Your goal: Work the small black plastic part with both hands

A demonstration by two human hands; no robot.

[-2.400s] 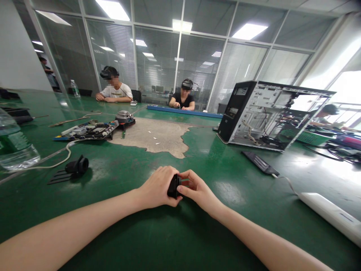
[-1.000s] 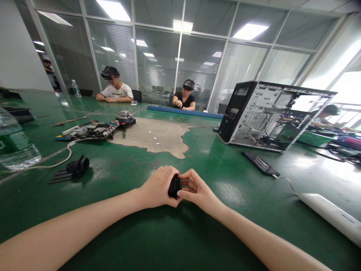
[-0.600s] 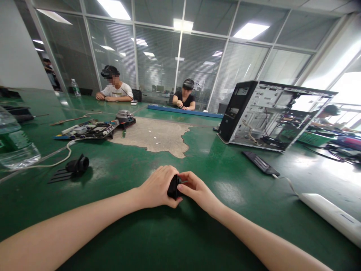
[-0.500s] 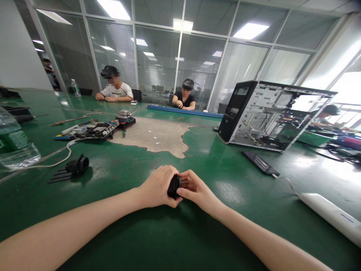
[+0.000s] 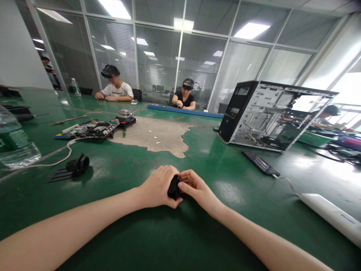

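— Black part (image 5: 174, 187): where have you got it?

— You hold it low over the green table (image 5: 158, 233), near your edge of it and right in front of you, pinched between both hands. It is small and dark, and most of it is hidden by your fingers, so what kind of part it is cannot be told.

— How are your hands set on it?

— Your left hand (image 5: 156, 187) is curled round it from the left, fingers closed over the top and thumb beneath. Your right hand (image 5: 197, 189) meets it from the right, thumb and forefinger pressed against its face. Both grips are narrow and closed on the part, and the two hands touch one another across it.

— What lies about you?

— To your left, well apart, lies a black lens-like piece (image 5: 77, 165) on a flat ribbed strip, with a pale cable (image 5: 56, 154) curving past it. Beyond that is a circuit board (image 5: 88, 130), and at the left edge a clear water bottle (image 5: 14, 141). To your right stands an open computer case (image 5: 270, 113), with a flat black panel (image 5: 260, 163) lying in front of it and a white bar (image 5: 331, 216) nearer your right arm. Across the table two people sit, one in a white shirt (image 5: 117, 91), one in a black shirt (image 5: 184, 99).
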